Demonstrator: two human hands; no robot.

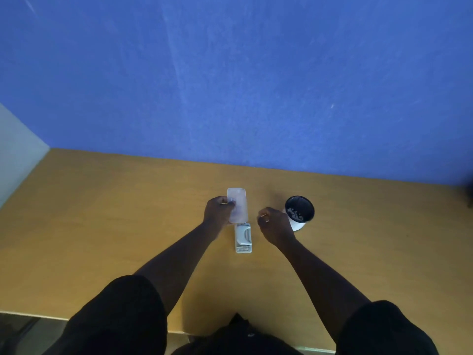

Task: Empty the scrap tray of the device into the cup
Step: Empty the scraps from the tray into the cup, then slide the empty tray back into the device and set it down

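Spreading across the lower half of the view, the tan desk (115, 226) meets a blue wall (230, 73) at its far edge and gives the person a bare surface to work on; everything in play sits in a small cluster near the middle.

Both forearms reach in from the bottom, in dark short sleeves. The left hand (217, 210) is closed on the translucent scrap tray (238, 204), fingers pinching its left edge. The tray looks lifted or tipped up off the device (243, 238), its near end just at the device's far end, which suggests it has been freed from the base. Whether any scraps remain in it cannot be told; it reads as pale and hazy, nothing more.

The right hand (274, 224) is loosely curled and holds nothing, hovering between the device and the cup (299, 212). It seems placed to steady either one.

The cup stands upright to the right, just beyond the right hand, white outside and dark inside. Pale flecks lie in its bottom, probably paper scraps, so at least some emptying appears done.

The grey device lies flat on the desk between the two wrists, well clear of the cup. It is likely a hole punch, though its small details are too blurred to confirm.
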